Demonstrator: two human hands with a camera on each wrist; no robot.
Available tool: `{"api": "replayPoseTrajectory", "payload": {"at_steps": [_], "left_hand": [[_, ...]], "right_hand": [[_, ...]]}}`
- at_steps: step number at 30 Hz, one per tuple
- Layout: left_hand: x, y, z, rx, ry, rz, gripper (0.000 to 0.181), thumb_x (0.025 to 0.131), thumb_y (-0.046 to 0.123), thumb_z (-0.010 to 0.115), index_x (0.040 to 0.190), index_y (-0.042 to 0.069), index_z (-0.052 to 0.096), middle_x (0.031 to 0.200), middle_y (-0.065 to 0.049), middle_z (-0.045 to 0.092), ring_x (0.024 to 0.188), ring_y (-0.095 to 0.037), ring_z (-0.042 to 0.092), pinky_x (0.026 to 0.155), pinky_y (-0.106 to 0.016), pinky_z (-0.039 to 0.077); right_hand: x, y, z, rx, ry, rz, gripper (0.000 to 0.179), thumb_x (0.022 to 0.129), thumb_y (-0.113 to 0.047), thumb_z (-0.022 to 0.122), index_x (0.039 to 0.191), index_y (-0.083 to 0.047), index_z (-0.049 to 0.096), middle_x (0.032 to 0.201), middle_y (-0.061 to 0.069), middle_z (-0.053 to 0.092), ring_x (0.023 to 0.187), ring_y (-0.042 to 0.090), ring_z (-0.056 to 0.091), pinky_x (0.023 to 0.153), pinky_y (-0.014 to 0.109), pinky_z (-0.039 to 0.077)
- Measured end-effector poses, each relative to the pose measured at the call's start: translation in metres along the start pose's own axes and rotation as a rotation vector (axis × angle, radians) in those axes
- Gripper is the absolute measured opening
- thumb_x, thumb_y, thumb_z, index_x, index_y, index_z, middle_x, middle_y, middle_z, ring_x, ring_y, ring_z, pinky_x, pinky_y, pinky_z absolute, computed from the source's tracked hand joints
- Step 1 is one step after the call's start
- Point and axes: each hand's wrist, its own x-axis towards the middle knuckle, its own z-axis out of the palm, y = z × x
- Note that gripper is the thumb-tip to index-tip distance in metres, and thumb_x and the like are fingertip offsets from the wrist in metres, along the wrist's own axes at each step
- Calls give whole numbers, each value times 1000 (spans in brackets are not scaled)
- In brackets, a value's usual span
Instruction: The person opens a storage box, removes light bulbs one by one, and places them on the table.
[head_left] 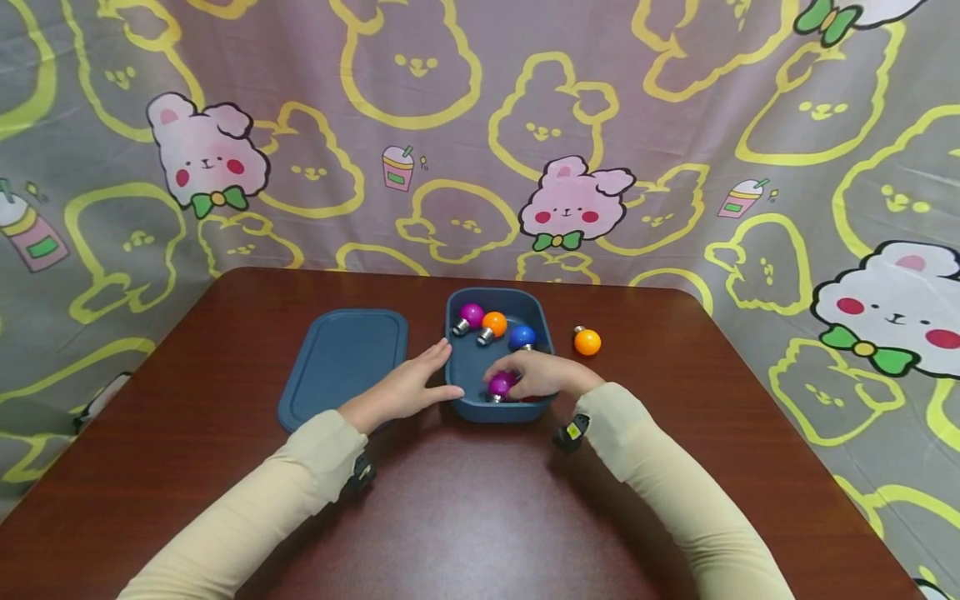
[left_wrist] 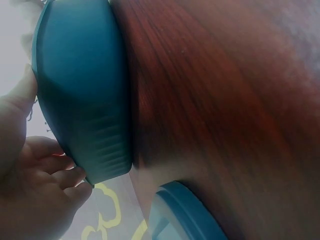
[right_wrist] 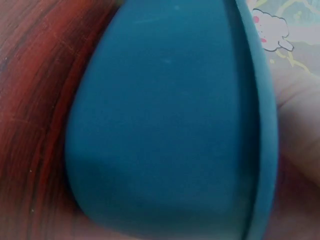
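Note:
A blue-grey rectangular box (head_left: 462, 367) sits on the table with several coloured light bulbs inside. My right hand (head_left: 536, 373) reaches over its right side and pinches a purple light bulb (head_left: 502, 384) low in the near part, metal base toward me. Against the left rim rests my left hand (head_left: 408, 387), fingers extended and thumb apart; the left wrist view shows its fingers (left_wrist: 70, 177) at the box wall (left_wrist: 85, 90). Farther back in the box lie another purple bulb (head_left: 471, 315), an orange bulb (head_left: 493, 323) and a blue bulb (head_left: 522, 337). The right wrist view hides the right fingertips behind the box wall (right_wrist: 170, 115).
A blue-grey lid (head_left: 348, 354) lies flat left of the box, partly under the left forearm's line. One yellow-orange bulb (head_left: 587, 342) lies on the brown table (head_left: 480, 500) right of the box. A patterned curtain (head_left: 450, 150) hangs behind the table.

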Motion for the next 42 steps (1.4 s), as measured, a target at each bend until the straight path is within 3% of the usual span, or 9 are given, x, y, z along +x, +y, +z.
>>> {"api": "replayPoseTrajectory", "payload": {"at_steps": [4, 9, 17, 22, 27, 33, 38, 42], "left_hand": [[0, 0, 0, -5, 0, -3, 86, 85, 54, 55, 146, 5, 19, 152, -9, 11, 137, -25, 13, 106, -45, 20], [0, 1, 0, -10, -4, -11, 86, 85, 54, 55, 146, 5, 19, 152, -9, 11, 137, -26, 13, 106, -45, 20], [0, 2, -1, -5, 0, -18, 83, 87, 48, 58, 146, 6, 19, 152, -10, 12, 137, -25, 13, 106, -44, 20], [-2, 2, -1, -8, -1, -14, 82, 87, 45, 59, 146, 5, 19, 152, -10, 11, 137, -25, 12, 106, -45, 20], [-2, 1, 0, -12, 5, -6, 81, 88, 43, 59, 146, 4, 19, 152, -10, 11, 137, -26, 13, 106, -45, 20], [-2, 1, 0, -13, 5, 4, 82, 87, 47, 58, 146, 4, 19, 152, -10, 11, 137, -27, 13, 106, -45, 20], [-2, 0, 0, -11, 1, 3, 87, 85, 54, 55, 146, 5, 18, 152, -10, 11, 137, -27, 13, 106, -45, 20], [-2, 1, 0, -14, 3, 4, 85, 86, 50, 57, 146, 5, 18, 152, -10, 11, 137, -26, 13, 106, -44, 20]], "right_hand": [[-5, -2, -4, 5, 50, 23, 39, 86, -10, 66, 123, -19, 60, 112, -2, 57, 101, 19, 49, 84, 35, 45], [-14, -2, -17, 14, 122, -9, 41, 84, -14, 68, 124, -18, 59, 117, 2, 54, 107, 22, 46, 84, 36, 46], [-33, 2, -44, 80, 303, -82, 42, 81, -14, 72, 121, -16, 60, 112, 5, 58, 102, 25, 51, 76, 33, 50], [-45, 13, -57, 125, 429, -64, 40, 81, -16, 72, 119, -11, 59, 107, 7, 59, 97, 25, 55, 76, 35, 50], [-56, 34, -70, 168, 562, 16, 40, 83, -18, 71, 119, -7, 57, 107, 12, 59, 95, 28, 55, 78, 37, 49], [-67, 73, -75, 241, 706, 137, 45, 85, -20, 68, 122, 0, 52, 113, 21, 55, 102, 33, 51, 83, 41, 47], [-74, 105, -70, 332, 787, 197, 47, 86, -18, 67, 122, 6, 48, 110, 26, 54, 90, 32, 57, 80, 39, 49], [-78, 124, -63, 397, 816, 217, 47, 88, -13, 64, 125, 10, 45, 107, 28, 52, 86, 34, 59, 74, 34, 52]]}}
